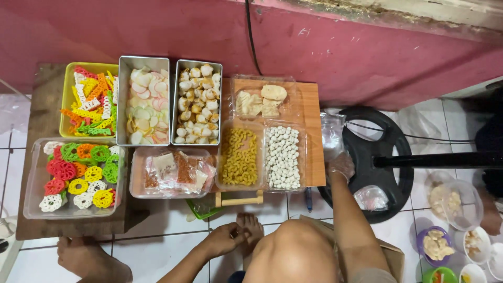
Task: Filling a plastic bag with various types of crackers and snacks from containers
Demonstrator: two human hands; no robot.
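- My right hand (pixel 341 165), in a clear plastic glove, curls loosely around a clear plastic bag (pixel 332 133) beside the tray of white balls (pixel 282 157).
- My left hand (pixel 226 239) rests by my foot (pixel 250 226), fingers bent; whether it holds anything I cannot tell.

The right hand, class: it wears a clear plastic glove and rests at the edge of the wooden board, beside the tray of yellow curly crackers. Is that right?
Not quite. The head view shows the right hand in its clear glove at the wooden board's edge, but the tray beside it is the tray of small white round crackers. The tray of yellow curly crackers sits one place further left.
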